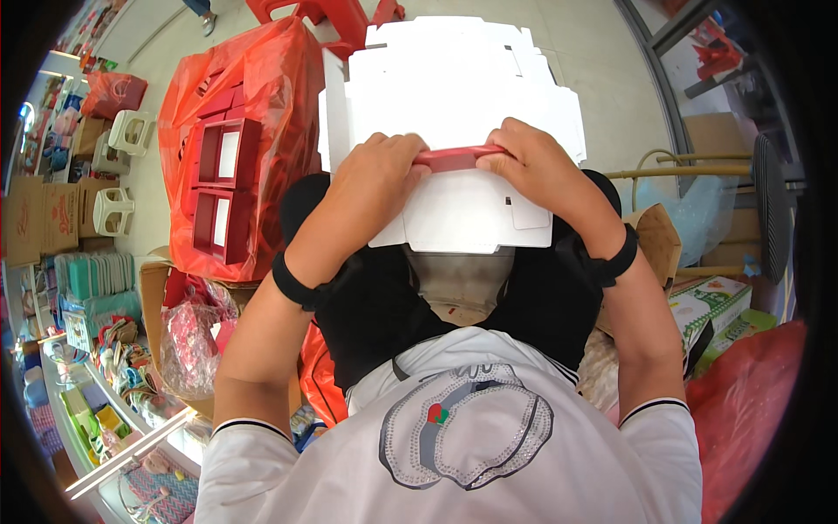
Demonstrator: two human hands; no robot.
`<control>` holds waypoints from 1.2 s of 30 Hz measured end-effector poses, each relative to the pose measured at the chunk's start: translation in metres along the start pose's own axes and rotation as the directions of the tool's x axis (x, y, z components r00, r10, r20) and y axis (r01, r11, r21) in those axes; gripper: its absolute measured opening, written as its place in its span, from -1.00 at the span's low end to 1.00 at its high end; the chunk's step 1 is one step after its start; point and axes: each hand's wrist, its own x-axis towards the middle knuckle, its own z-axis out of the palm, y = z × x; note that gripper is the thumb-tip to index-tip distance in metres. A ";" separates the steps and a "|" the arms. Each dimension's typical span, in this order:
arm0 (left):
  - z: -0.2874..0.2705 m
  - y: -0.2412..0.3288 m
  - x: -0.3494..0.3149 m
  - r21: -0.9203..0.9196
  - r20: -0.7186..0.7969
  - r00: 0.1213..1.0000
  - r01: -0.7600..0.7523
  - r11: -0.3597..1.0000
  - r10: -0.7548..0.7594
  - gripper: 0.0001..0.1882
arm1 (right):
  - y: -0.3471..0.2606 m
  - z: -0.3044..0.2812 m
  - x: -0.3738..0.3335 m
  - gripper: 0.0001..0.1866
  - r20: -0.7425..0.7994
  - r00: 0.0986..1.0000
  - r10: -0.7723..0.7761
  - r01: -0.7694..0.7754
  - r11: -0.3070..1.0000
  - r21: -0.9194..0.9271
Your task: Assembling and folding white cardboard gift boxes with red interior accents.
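Observation:
In front of me lies a stack of white flat die-cut cardboard sheets (454,96), its near end over my lap. My left hand (375,175) grips one end of a narrow red cardboard piece (459,158) above the stack. At its other end my right hand (537,166) pinches it, thumb below and fingers over the top. A white panel with flaps (445,214) spreads toward me just below the red piece; whether the two are joined I cannot tell. Both hands are closed, and the fingers hide the ends of the red piece.
To the left, open red boxes (229,153) with white inside stand on a large orange plastic bag (288,113). White stools (113,212) and brown cartons (59,218) are farther left. A red stool (336,22) stands beyond the stack. At right are a green-and-white carton (711,306) and a red bag (755,410).

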 end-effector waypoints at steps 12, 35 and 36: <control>-0.002 0.001 0.018 -0.035 0.158 0.923 0.360 0.932 -0.350 -0.59 | -0.008 0.008 0.013 -0.63 0.013 0.962 0.273 -0.273 0.960 0.056; 0.009 -0.006 0.008 0.068 0.060 0.969 0.236 0.969 -0.240 -0.50 | -0.013 0.007 -0.003 -0.84 -0.028 0.970 0.241 -0.240 0.969 0.057; 0.006 -0.004 0.007 0.066 0.056 0.971 0.229 0.971 -0.233 -0.50 | -0.010 0.004 -0.005 -0.84 -0.036 0.969 0.243 -0.241 0.969 0.052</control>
